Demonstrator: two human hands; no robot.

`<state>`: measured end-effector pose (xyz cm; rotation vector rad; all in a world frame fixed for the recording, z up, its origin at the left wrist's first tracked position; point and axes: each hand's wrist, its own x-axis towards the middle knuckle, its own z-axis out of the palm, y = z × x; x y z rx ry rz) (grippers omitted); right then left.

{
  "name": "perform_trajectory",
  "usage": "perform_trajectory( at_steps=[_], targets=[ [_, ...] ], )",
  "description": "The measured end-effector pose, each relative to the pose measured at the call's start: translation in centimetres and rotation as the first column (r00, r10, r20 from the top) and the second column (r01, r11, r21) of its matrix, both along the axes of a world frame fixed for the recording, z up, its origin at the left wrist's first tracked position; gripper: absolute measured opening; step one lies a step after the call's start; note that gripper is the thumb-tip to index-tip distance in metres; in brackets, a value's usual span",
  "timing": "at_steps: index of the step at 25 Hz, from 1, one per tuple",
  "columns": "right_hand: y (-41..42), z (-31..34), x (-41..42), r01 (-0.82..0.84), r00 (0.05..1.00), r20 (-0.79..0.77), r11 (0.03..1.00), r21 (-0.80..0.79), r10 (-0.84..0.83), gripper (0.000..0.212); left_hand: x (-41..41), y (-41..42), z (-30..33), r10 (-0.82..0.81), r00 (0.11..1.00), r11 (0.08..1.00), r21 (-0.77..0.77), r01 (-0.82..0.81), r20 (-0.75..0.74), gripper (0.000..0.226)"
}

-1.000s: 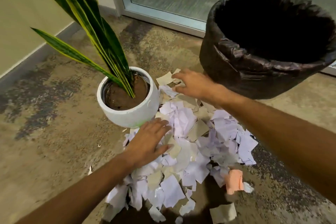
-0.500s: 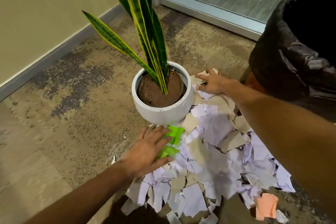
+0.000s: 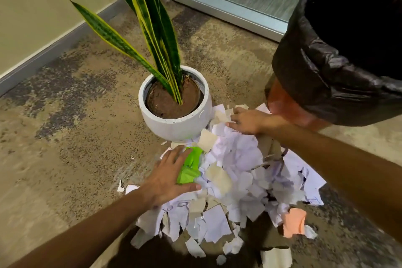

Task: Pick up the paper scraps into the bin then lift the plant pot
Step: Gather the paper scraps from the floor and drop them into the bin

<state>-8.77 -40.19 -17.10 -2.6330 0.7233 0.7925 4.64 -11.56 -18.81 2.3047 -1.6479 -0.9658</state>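
Observation:
A heap of white, beige and lilac paper scraps (image 3: 237, 172) lies on the carpet in front of a white plant pot (image 3: 176, 124) with tall striped leaves. My left hand (image 3: 171, 175) lies flat on the heap's left side, fingers spread, touching a bright green scrap (image 3: 190, 168). My right hand (image 3: 248, 121) rests on the heap's far edge beside the pot, fingers bent over the scraps. The bin (image 3: 339, 56), lined with a black bag, stands at the right with its mouth open.
An orange scrap (image 3: 294, 222) and loose pieces (image 3: 276, 257) lie at the heap's near right. A beige wall with grey skirting (image 3: 43, 59) runs along the left. A glass door frame (image 3: 228, 10) stands behind the pot. Mottled carpet (image 3: 65, 137) spreads to the left.
Both hands have pushed the scraps inward into a taller heap. A green scrap has come into sight under my left hand. The view has shifted left, so pot and bin sit further right.

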Motion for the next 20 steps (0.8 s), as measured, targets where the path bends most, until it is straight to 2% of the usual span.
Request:
perform_trajectory(
  at_steps=[2, 6, 8, 10, 12, 14, 16, 18, 20],
  targets=[
    [3.6, 1.2, -2.2, -0.112, 0.994, -0.001, 0.994, 0.017, 0.112, 0.043, -1.0, -0.5, 0.1, 0.006, 0.997, 1.0, -0.018, -0.007, -0.076, 0.11],
    [9.5, 3.4, -6.0, -0.269, 0.963, 0.039, 0.95, 0.157, 0.266, 0.033, -2.5, -1.2, 1.1, -0.02, 0.975, 0.982, -0.188, -0.022, -0.221, 0.106],
    [9.3, 5.6, -7.2, -0.181, 0.978, 0.14, 0.958, 0.221, 0.153, 0.041, -2.9, -1.6, 1.8, -0.045, 0.98, 0.971, -0.238, -0.002, -0.192, 0.106],
    [7.3, 7.5, -8.6, -0.05, 0.986, 0.166, 0.984, 0.17, 0.021, 0.051, -3.3, -2.0, 2.6, -0.072, 0.989, 0.952, -0.305, 0.03, -0.13, 0.104],
    [5.3, 8.6, -10.7, 0.055, 0.998, -0.013, 0.994, 0.094, -0.054, 0.079, -4.1, -2.6, 3.3, -0.122, 0.989, 0.931, -0.356, 0.086, -0.08, 0.101],
    [5.6, 8.1, -12.6, 0.111, 0.97, -0.228, 0.988, 0.103, -0.086, 0.114, -5.0, -3.1, 3.9, -0.211, 0.977, 0.931, -0.312, 0.187, -0.044, 0.099],
    [8.3, 6.6, -13.9, 0.088, 0.978, -0.196, 0.991, 0.102, -0.066, 0.127, -6.0, -3.5, 3.8, -0.326, 0.944, 0.926, -0.18, 0.331, 0.057, 0.095],
    [11.0, 4.9, -14.0, 0.044, 0.998, -0.036, 0.999, 0.027, -0.043, 0.119, -6.8, -4.1, 3.6, -0.413, 0.898, 0.905, -0.043, 0.423, 0.151, 0.082],
    [11.8, 4.1, -13.4, 0.057, 0.991, 0.127, 0.998, -0.035, -0.052, 0.095, -7.2, -4.8, 3.6, -0.409, 0.903, 0.909, -0.022, 0.415, 0.134, 0.06]
  ],
)
